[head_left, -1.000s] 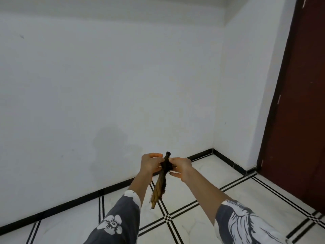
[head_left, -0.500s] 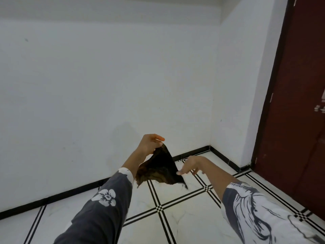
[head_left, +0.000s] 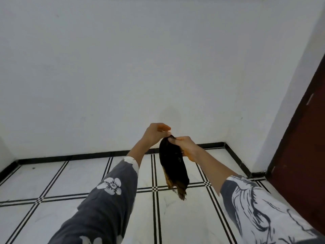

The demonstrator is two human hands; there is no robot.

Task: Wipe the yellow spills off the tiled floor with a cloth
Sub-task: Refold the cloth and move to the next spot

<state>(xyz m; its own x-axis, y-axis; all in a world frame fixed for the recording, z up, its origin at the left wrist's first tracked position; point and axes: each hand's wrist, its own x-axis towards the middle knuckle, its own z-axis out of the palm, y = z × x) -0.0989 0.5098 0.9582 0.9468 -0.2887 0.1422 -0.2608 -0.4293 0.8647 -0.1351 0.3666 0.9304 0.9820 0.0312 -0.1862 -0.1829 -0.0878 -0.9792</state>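
You hold the dark, brown-fringed fabric cloth in the air at 12 o'clock; your left hand and right hand both pinch its top. You're readying it: next, lower it onto a yellow spill, though none shows on the white, black-lined tiled floor. A dark red wooden door stands at 3 o'clock.

Limp dark cloth with frayed edge; glossy tiled floor; matt wall.
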